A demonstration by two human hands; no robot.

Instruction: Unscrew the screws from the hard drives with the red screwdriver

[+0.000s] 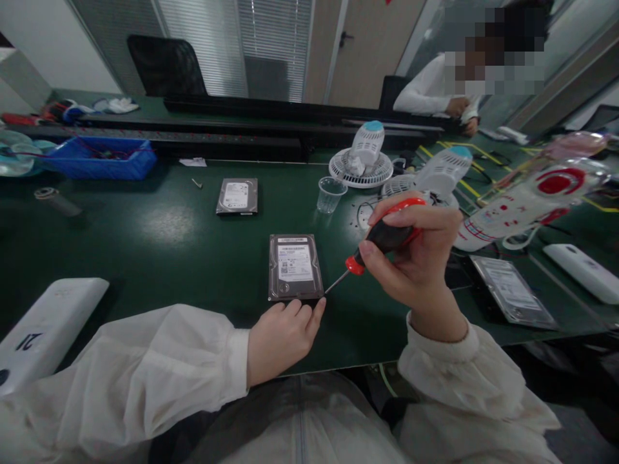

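A hard drive lies label side up on the green table in front of me. My left hand rests against its near edge, fingers curled along it and the index fingertip at the right near corner. My right hand is closed round the black and red handle of a screwdriver. The thin shaft slants down to the left, with its tip at that same corner beside my left index finger. Whether a screw sits under the tip is too small to tell.
A second hard drive and a clear plastic cup stand farther back. On the right are white fan parts, a bottle and another drive. A blue bin is at left. A person sits across the table.
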